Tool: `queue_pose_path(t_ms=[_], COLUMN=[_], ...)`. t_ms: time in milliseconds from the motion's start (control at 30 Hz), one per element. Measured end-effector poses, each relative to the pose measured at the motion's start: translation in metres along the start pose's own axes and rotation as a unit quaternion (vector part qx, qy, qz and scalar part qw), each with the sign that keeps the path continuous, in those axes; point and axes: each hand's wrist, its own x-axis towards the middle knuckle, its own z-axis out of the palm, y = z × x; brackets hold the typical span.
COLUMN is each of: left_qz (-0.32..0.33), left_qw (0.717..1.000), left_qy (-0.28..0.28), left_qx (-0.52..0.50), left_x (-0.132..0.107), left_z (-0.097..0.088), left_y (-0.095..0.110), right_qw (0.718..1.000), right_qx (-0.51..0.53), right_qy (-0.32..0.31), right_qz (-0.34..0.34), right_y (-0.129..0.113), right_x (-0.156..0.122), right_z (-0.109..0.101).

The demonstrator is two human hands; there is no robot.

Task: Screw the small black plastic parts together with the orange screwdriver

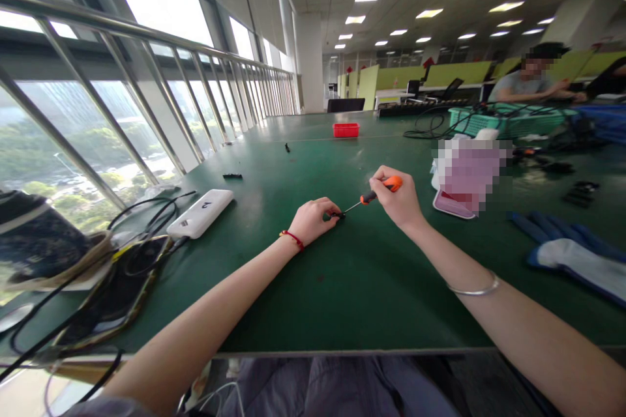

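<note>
My right hand [397,199] is closed around the orange and black handle of a screwdriver [368,198]. Its thin metal shaft slants down to the left, and the tip meets a small black part [337,215] on the green table [293,300]. Thumb and fingers of my left hand [313,220] pinch that part and hold it against the tabletop. Too little of the part shows to tell its exact kind. Farther off on the left lie a small black strip [233,176] and another small black piece [287,148].
A white power bank [201,214], black cables [169,208] and a dark tray [115,293] lie at left. A red bin [345,130] stands at the back. On the right are a blue-white glove [577,254], a green basket [513,122] and a seated person [523,85].
</note>
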Motion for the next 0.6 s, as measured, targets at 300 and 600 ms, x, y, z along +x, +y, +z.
queue_pose_path(t_ms=[300,600], left_qz=[-0.002,0.003], left_qw=[1.000,1.000], left_qy=[0.001,0.004], left_qx=[-0.002,0.002], left_x=[-0.0004,-0.0006], left_z=[0.0009,0.0008], left_y=[-0.0013,-0.0020], right_qw=[1.000,1.000], right_qx=[0.004,0.011], right_qy=[0.000,-0.006], right_qz=[-0.002,0.005], right_y=[-0.0015,0.0001], right_x=[0.0008,0.0006], right_z=[-0.0019,-0.0023])
